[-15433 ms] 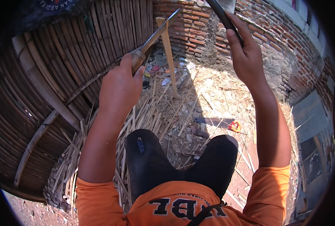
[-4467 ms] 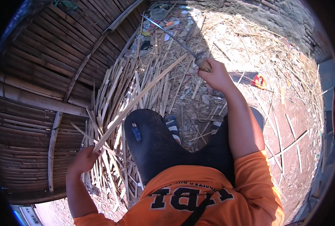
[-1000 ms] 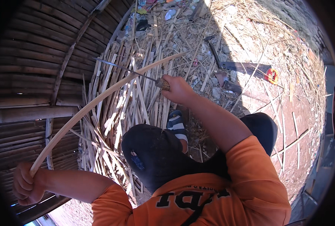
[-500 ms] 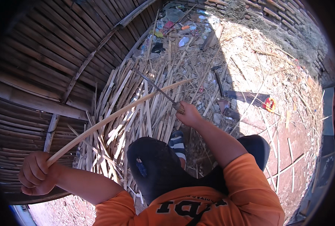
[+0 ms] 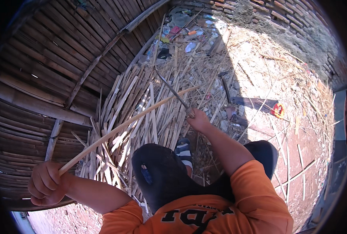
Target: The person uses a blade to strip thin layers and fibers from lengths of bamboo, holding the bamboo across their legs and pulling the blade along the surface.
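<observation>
My left hand [image 5: 46, 183] is closed round the near end of a long, pale bamboo strip [image 5: 113, 133], which slants up and away to the right. My right hand [image 5: 200, 120] grips the handle of a knife [image 5: 172, 92] with a long, narrow, dark blade. The blade crosses the strip near its far end, pointing up and to the left. Whether the two touch at the crossing is hard to make out. Beneath them lies a heap of split bamboo strips [image 5: 120, 97].
A saw [image 5: 257, 104] with an orange handle lies on the littered ground to the right. Beside it is a dark curved tool [image 5: 225, 89]. A slatted bamboo wall [image 5: 44, 50] rises at left, a brick wall [image 5: 286, 23] at the back. Scraps of rubbish [image 5: 177, 35] lie in the far corner.
My left hand has shifted slightly right and down with the strip. The knife has tilted a little steeper, its tip moving right, and my right hand has moved slightly right.
</observation>
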`<state>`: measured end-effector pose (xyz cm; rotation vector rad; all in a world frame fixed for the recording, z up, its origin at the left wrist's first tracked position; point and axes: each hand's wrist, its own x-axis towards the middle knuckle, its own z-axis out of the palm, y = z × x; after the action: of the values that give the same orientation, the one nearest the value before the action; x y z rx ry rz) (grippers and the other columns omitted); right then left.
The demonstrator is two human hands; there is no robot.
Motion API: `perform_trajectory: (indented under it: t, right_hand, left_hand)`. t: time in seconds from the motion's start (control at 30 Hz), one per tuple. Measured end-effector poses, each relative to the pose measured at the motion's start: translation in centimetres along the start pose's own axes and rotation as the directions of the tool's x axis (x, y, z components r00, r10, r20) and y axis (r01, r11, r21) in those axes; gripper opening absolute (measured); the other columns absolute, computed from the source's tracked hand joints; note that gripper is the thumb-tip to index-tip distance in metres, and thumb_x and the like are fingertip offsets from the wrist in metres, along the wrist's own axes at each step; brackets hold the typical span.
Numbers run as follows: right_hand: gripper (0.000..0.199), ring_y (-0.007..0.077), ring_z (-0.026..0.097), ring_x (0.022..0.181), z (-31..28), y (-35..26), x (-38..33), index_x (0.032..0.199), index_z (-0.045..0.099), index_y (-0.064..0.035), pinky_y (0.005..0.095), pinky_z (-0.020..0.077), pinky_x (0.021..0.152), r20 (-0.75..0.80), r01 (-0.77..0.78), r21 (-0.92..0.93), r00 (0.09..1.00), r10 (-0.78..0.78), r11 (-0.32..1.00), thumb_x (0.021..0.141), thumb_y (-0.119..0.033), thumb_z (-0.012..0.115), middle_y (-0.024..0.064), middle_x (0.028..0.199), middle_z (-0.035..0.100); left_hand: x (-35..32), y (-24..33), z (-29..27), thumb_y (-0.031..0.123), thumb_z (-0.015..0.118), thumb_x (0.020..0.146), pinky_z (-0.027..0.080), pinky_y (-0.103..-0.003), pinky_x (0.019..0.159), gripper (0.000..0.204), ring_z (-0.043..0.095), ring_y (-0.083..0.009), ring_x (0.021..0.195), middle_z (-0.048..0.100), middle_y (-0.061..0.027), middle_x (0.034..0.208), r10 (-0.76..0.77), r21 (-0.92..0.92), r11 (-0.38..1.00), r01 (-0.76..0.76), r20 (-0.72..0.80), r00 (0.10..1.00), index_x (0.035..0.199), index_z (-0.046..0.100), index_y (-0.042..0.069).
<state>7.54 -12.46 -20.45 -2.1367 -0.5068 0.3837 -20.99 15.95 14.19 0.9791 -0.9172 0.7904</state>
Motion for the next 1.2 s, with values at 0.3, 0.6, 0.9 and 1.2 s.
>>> perform_trajectory:
  t: [0.3,0.6,0.9,1.2]
  right_hand:
    - [0.034,0.0466,0.067,0.089,-2.0,-5.7,-1.1,0.105,0.062,-0.0029,0.0507,0.0541,0.08,0.2,0.163,0.062,0.965,-0.172,0.985,0.079,-0.022,0.071,0.0265,0.087,0.069]
    - [0.013,0.0127,0.056,0.058,0.4,7.2,0.8,0.103,0.059,-0.0093,0.0339,0.0531,0.053,0.17,-0.462,0.746,0.828,0.534,0.48,0.093,-0.014,0.066,0.0057,0.075,0.062]
    - [0.028,0.0106,0.047,0.058,-3.8,-2.9,3.4,0.111,0.055,-0.009,0.0326,0.0525,0.057,0.116,-0.179,0.979,0.884,0.453,0.099,0.097,-0.027,0.07,0.0097,0.102,0.065]
    - [0.02,0.0101,0.049,0.056,-8.2,-6.4,3.9,0.106,0.057,-0.0049,0.0303,0.0494,0.055,-0.092,-0.033,0.963,0.891,0.445,0.266,0.093,-0.013,0.069,0.0072,0.091,0.067]
  left_hand:
    - [-0.5,-1.7,-0.1,0.025,0.056,0.087,0.022,-0.017,0.04,0.042,0.028,0.0011,0.033,0.033,0.0131,0.039,-0.025,-0.031,0.999,0.025,0.011,1.0,0.054,0.031,0.026]
    - [-0.9,0.1,0.0,0.023,0.056,0.089,0.025,-0.015,0.039,0.042,0.03,0.0017,0.031,0.035,0.0128,0.039,0.017,0.102,0.995,-0.008,-0.096,0.995,0.055,0.032,0.026]
    - [-3.4,8.7,2.8,0.02,0.063,0.09,0.035,-0.013,0.034,0.038,0.039,0.0,0.031,0.039,0.0154,0.04,0.44,-0.158,0.863,-0.479,-0.231,0.868,0.056,0.044,0.025]
    - [-6.7,13.2,2.1,0.013,0.062,0.091,0.033,-0.011,0.032,0.034,0.041,0.0009,0.03,0.042,0.0132,0.04,0.237,-0.16,0.955,-0.25,-0.098,0.967,0.059,0.049,0.021]
